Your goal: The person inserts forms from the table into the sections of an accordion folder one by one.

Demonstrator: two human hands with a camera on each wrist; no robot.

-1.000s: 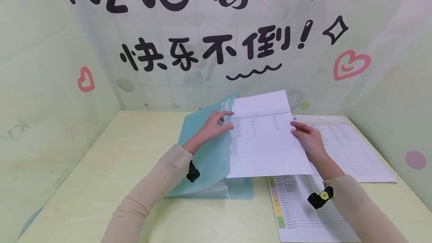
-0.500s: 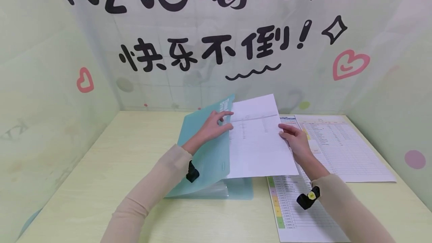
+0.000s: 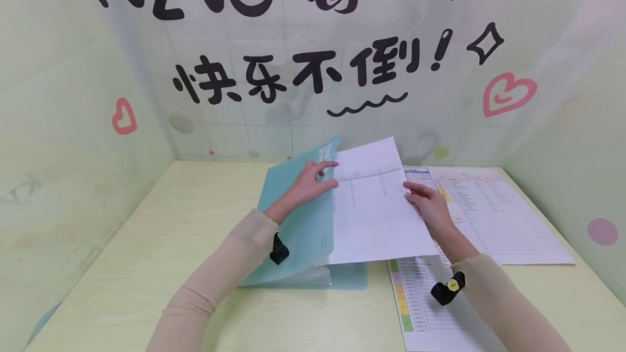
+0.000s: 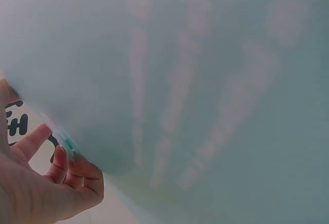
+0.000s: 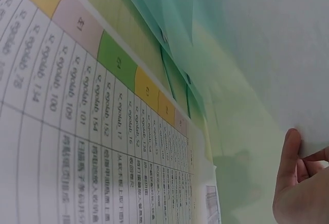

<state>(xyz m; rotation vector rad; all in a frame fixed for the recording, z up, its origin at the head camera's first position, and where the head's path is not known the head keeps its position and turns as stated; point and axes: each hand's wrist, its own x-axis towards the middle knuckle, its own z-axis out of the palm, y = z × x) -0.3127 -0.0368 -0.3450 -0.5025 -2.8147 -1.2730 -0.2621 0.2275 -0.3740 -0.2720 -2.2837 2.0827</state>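
Note:
A teal folder (image 3: 300, 238) lies with its front cover raised at the right side. My left hand (image 3: 313, 182) pinches the cover's right edge; in the left wrist view the fingers (image 4: 85, 175) curl at the edge of the broad cover (image 4: 231, 131). A white printed sheet (image 3: 376, 227) slants up out of the folder, its left part hidden behind the cover. The right hand (image 3: 432, 208) pinches this sheet's right edge between thumb and fingers. In the right wrist view that hand (image 5: 303, 193) is at the pale sheet's border. Clear plastic pockets (image 3: 313, 277) show below the cover.
Under the right forearm lies a printed table (image 3: 435, 308) with coloured side cells. Another printed sheet (image 3: 504, 221) lies farther back on the right, partly overlapped. The pale wooden table (image 3: 161, 221) ends at a back wall with large black lettering (image 3: 313, 72).
My right hand has moved left with the sheet, so more of it is behind the cover. Lately its lower edge has dropped slightly. The left hand keeps its place on the cover.

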